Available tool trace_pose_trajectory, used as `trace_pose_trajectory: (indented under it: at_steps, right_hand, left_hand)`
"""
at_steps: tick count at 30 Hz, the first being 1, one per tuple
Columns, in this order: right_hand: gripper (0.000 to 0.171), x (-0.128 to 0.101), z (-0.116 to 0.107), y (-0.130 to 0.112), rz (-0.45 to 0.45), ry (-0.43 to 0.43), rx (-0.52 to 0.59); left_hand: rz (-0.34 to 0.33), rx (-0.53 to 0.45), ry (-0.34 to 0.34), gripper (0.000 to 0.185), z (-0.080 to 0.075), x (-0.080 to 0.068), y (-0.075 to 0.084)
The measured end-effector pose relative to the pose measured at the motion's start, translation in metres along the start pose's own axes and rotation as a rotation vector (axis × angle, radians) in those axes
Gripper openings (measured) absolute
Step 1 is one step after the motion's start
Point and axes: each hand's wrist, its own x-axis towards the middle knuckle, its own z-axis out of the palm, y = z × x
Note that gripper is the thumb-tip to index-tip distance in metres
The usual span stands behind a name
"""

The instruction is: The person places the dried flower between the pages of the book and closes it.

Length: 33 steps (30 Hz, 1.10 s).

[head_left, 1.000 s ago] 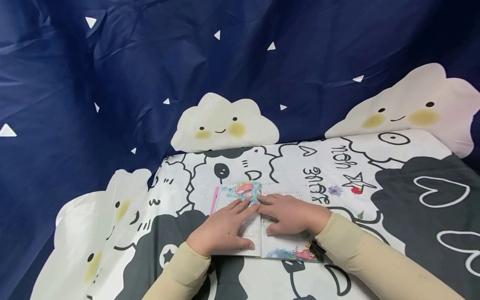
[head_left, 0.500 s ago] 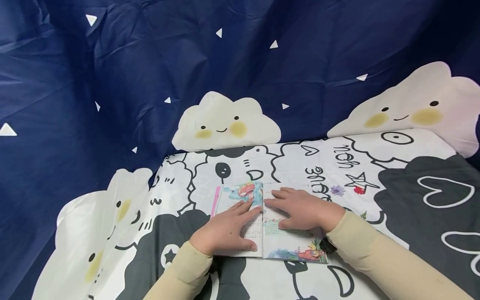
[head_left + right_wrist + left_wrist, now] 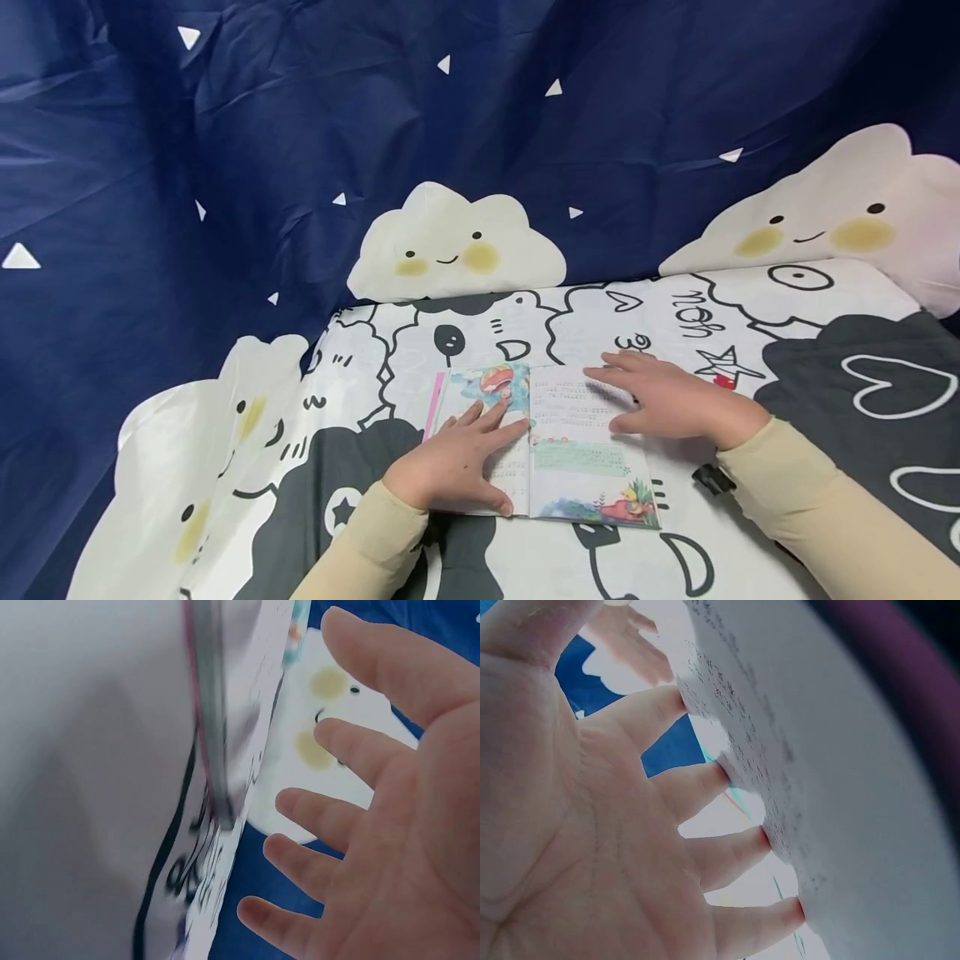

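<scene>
An illustrated book point(image 3: 577, 492) lies spread flat on the patterned cloth, with printed text and coloured pictures on both pages. My left hand point(image 3: 461, 462) rests on the left page, fingers spread; in the left wrist view the fingertips point(image 3: 761, 838) press on the printed paper. Over the right edge of the right page hovers my right hand point(image 3: 675, 398), fingers extended and holding nothing. The right wrist view shows the right hand point(image 3: 390, 825) apart from the book's edge point(image 3: 214, 727), palm and spread fingers bare.
Beneath the book spreads a black-and-white cartoon cloth point(image 3: 600, 567) with drawn sheep, hearts and lettering. Behind it hangs a dark blue curtain point(image 3: 450, 117) with small white triangles. Cloud-shaped faces point(image 3: 457, 250) line the back and left side.
My right hand has moved right, from beside the book's middle fold to the right page's outer edge, uncovering the page's text. The left hand has stayed on the left page.
</scene>
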Motion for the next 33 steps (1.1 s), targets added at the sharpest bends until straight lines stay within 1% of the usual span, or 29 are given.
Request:
trace_pose_trajectory:
  at_steps: [2, 8, 11, 15, 20, 24, 33]
  right_hand:
    - [0.074, -0.006, -0.002, 0.009, 0.008, 0.015, 0.015]
    - [0.068, -0.026, -0.013, 0.037, 0.054, 0.077, 0.051]
    - [0.063, -0.035, -0.019, 0.052, 0.072, 0.097, 0.068]
    - [0.055, -0.038, -0.021, 0.069, 0.079, 0.099, 0.104]
    - [0.049, -0.04, -0.016, 0.089, 0.077, 0.104, 0.116]
    - [0.047, -0.042, -0.012, 0.099, 0.075, 0.11, 0.123]
    - [0.04, -0.046, -0.005, 0.112, 0.077, 0.121, 0.175]
  left_hand:
    - [0.002, -0.005, -0.003, 0.108, -0.001, 0.0, 0.001]
    - [0.026, 0.005, 0.021, 0.108, 0.001, 0.001, 0.002]
    - [0.023, 0.016, 0.015, 0.108, 0.001, 0.001, 0.002]
    - [0.015, 0.016, 0.004, 0.108, 0.0, 0.0, 0.001]
    - [0.014, 0.012, 0.003, 0.108, 0.0, -0.001, 0.0]
    - [0.013, 0.004, 0.0, 0.107, 0.001, -0.001, 0.0]
    - [0.014, 0.005, 0.011, 0.107, 0.004, -0.001, -0.003]
